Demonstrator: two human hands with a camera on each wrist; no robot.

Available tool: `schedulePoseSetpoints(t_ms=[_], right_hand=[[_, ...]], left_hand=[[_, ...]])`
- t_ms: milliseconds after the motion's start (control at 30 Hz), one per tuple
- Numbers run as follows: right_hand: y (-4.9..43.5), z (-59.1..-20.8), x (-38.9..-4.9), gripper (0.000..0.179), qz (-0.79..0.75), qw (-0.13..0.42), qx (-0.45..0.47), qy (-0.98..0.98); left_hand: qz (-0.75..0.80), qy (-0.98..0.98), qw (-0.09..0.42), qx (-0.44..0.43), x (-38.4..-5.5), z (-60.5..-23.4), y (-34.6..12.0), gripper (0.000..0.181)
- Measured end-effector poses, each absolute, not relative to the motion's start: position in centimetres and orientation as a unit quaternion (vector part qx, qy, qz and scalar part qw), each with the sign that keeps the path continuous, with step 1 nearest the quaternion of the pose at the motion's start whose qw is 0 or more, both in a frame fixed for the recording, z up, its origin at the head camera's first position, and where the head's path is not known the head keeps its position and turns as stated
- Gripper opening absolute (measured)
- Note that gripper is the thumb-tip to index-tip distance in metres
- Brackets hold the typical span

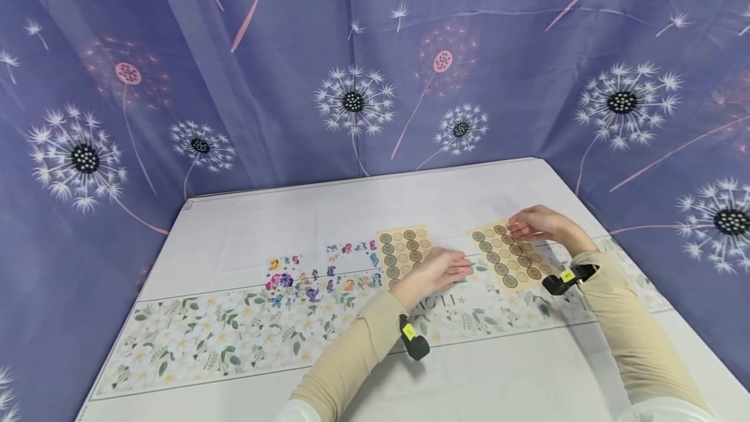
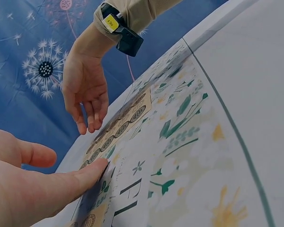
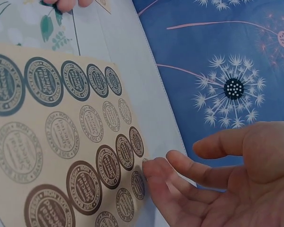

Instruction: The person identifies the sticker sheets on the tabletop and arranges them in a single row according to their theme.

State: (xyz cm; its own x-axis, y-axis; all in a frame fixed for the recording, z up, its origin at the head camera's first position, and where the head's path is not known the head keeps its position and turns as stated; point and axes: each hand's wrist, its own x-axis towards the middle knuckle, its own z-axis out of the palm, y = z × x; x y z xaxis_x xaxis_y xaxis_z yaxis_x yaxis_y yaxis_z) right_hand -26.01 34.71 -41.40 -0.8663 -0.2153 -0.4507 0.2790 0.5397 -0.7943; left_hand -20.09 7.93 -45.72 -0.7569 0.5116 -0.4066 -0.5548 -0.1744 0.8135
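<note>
Two tan sheets of round "Special Selected" stickers lie on the table. My right hand [image 1: 540,223] is at the far right corner of the right sticker sheet [image 1: 495,259]. In the right wrist view its fingertips overlap the sheet's edge beside the last stickers, the thumb held apart from them. My left hand [image 1: 441,268] is over the right side of the left sticker sheet [image 1: 389,239], covering part of it. Its fingers are extended toward the right sheet, and the left wrist view shows nothing between thumb and fingers [image 2: 87,176].
Left of the sheets lie several colourful cartoon pony stickers [image 1: 313,279], some overlapping. A flower-printed band [image 1: 205,337] crosses the white tabletop [image 1: 498,376]. Purple dandelion curtains [image 1: 281,70] stand around the table's back and sides.
</note>
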Motion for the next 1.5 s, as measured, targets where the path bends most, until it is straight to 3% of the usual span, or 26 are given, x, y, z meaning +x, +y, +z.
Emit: schedulePoseSetpoints(t_ms=[300, 933, 1200, 1500], right_hand=[[35.2, -41.1, -25.5, 0.044, -0.463, 0.234, 0.039, 0.854], [34.8, -41.6, -25.6, 0.022, -0.508, 0.282, 0.09, 0.809], [35.2, -41.4, -25.6, 0.027, -0.51, 0.284, 0.071, 0.809], [35.5, -41.0, -25.2, 0.033, -0.471, 0.245, 0.088, 0.843]], left_hand=[[0.782, 0.515, 0.348, -0.035, -20.3, -45.8, 9.0, 0.046], [0.82, 0.444, 0.348, -0.093, -20.6, -46.3, 10.4, 0.047], [0.818, 0.444, 0.356, -0.084, -20.8, -46.3, 10.5, 0.048], [0.821, 0.487, 0.289, -0.077, -20.5, -45.8, 10.4, 0.04]])
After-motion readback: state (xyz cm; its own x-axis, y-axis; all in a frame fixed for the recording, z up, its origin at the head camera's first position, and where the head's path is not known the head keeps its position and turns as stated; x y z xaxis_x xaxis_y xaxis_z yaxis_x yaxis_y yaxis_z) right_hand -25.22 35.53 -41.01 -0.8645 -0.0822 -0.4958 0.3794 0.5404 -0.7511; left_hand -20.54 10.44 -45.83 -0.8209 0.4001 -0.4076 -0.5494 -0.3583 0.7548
